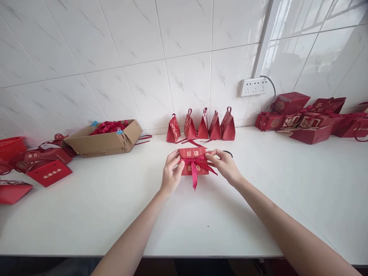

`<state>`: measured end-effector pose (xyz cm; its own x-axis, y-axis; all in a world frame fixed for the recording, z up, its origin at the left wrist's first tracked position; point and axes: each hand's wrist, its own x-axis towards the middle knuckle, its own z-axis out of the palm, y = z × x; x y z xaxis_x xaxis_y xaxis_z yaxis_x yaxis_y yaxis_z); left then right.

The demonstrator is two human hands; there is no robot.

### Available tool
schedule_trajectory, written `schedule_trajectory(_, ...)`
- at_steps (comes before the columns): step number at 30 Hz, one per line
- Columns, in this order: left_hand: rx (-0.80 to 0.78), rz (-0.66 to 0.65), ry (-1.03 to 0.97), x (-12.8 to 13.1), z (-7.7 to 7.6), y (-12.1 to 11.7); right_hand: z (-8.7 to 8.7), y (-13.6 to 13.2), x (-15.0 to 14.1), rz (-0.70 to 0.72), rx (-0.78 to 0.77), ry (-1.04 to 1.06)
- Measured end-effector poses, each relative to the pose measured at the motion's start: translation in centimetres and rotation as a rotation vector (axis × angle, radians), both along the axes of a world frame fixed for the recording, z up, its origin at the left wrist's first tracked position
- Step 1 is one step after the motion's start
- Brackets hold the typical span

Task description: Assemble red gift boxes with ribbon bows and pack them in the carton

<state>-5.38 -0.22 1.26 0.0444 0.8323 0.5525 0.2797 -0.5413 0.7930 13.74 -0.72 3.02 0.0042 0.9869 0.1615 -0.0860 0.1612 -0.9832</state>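
A small red gift box (194,153) with gold characters is held just above the white table, in front of me. Dark pink ribbon (194,174) is tied in a bow across its front, its tails hanging down. My left hand (171,174) grips the box's left side, thumb on the front by the bow. On the right side, my right hand (225,165) pinches box and ribbon edge between thumb and fingers. The fingers behind the box are partly hidden. A dark round object (228,153) shows partly behind my right hand.
Several triangular red boxes (202,128) stand along the wall. A cardboard box (100,143) of red ribbon sits left, near more red boxes (50,172) and a red basin (13,147). Stacked red boxes (304,124) are at right, below a power strip (253,87). The table edge (212,256) is nearest me.
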Motion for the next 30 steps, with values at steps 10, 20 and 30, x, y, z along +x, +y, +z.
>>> schedule_trajectory(10,-0.001,-0.057,-0.059,0.0,-0.1,0.0,-1.3,-0.2,0.2,0.209,0.347,-0.391)
schedule_trajectory(20,-0.12,-0.059,-0.197,0.0,0.7,-0.2,-1.9,0.2,0.5,0.158,0.482,-0.596)
schedule_trajectory(30,-0.042,0.066,-0.265,-1.4,1.0,-5.4,-2.4,-1.4,-1.8,0.144,0.635,-0.624)
